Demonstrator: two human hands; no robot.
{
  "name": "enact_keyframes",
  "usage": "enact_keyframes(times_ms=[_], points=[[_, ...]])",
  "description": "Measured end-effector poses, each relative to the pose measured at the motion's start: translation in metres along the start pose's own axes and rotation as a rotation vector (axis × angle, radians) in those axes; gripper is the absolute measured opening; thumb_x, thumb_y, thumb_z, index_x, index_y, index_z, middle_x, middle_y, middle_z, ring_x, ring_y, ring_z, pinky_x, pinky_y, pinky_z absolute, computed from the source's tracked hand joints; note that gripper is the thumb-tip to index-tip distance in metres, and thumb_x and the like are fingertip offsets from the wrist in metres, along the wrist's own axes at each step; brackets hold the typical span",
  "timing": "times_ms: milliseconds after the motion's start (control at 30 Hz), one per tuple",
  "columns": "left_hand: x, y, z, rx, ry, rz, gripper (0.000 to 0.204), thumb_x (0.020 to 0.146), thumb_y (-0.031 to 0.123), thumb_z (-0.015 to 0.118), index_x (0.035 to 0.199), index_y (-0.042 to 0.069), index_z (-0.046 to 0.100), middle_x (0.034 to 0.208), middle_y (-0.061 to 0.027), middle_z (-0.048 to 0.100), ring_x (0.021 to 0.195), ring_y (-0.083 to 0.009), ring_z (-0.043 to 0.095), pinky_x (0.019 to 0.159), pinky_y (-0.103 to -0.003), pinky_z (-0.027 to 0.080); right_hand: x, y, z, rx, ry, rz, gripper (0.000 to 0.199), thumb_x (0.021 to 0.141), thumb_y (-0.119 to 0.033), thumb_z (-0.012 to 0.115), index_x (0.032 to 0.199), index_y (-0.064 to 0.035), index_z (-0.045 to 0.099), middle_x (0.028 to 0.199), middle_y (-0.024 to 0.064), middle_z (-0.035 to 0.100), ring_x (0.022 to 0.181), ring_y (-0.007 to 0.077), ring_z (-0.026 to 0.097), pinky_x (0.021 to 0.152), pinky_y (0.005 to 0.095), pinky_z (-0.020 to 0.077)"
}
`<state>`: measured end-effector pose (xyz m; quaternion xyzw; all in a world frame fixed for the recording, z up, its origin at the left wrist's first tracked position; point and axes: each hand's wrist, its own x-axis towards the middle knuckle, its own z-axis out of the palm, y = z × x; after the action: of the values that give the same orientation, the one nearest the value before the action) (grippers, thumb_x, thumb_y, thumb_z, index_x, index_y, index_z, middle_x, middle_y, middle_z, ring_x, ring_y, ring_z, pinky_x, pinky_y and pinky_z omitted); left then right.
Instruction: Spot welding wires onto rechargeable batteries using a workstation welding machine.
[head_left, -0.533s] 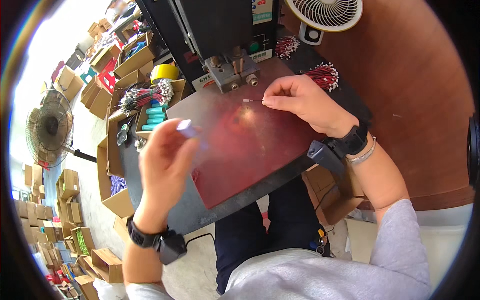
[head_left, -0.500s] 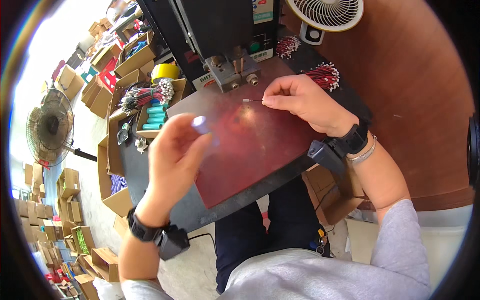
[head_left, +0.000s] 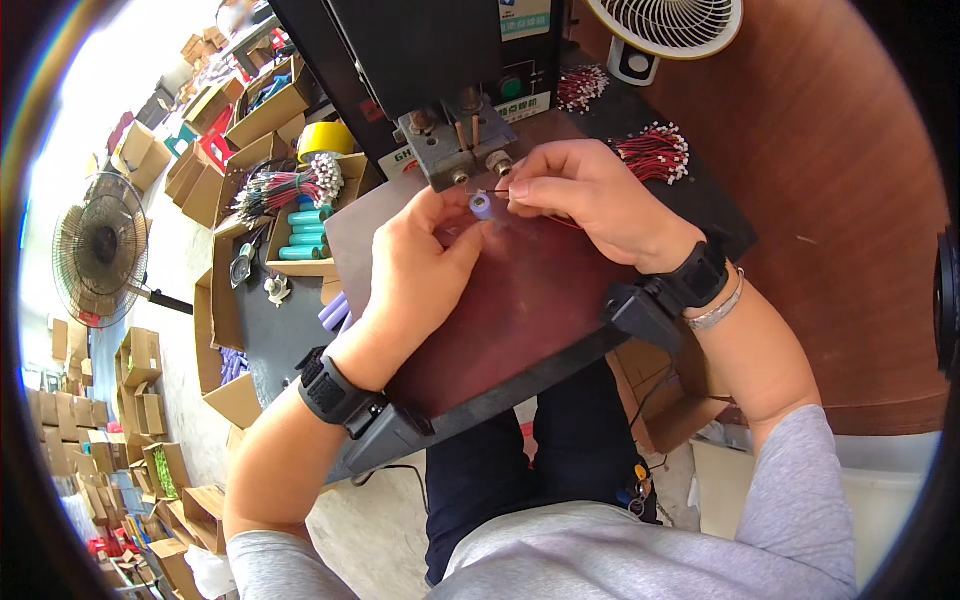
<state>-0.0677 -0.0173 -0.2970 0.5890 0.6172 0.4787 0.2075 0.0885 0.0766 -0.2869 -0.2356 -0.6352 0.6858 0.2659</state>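
Under the black spot welder's metal head [head_left: 447, 153], my left hand [head_left: 418, 262] grips a purple cylindrical battery cell [head_left: 482, 208] between thumb and fingers, its pale end facing up. Pinched in my right hand [head_left: 590, 197] is a thin wire [head_left: 497, 191] with a dark section and a small metal tip. That tip lies over or just beside the cell's end, close below the electrodes [head_left: 497, 165]; whether they touch I cannot tell. Below both hands spreads a dark red mat [head_left: 470, 330].
Left of the mat, boxes hold green cells [head_left: 308, 238] and bundled wires [head_left: 290, 190], with a yellow tape roll [head_left: 326, 140] behind. Purple cells [head_left: 336, 313] lie by my left wrist. More red wires [head_left: 655, 153] and a small fan [head_left: 665, 25] sit at the right back.
My left hand has carried the purple cell right and up to beneath the welder head. My right hand has shifted slightly left, bringing the wire tip to the cell.
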Motion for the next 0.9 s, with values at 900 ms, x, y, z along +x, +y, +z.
enact_keyframes(times_ms=[900], points=[[0.0025,0.0006,-0.0019,0.115,0.040,-0.007,0.024,0.072,0.008,0.063,0.094,0.000,0.059,0.080,-0.0123,0.064,0.072,-0.0171,0.062,0.065,-0.026,0.048,0.0003,0.0011,-0.0013,-0.029,0.074,-0.119,0.011,0.080,-0.011,0.054,0.083,0.0001,0.056,0.086,0.0093,0.061,0.082,0.0147,0.059,0.074,0.0247,0.0467]])
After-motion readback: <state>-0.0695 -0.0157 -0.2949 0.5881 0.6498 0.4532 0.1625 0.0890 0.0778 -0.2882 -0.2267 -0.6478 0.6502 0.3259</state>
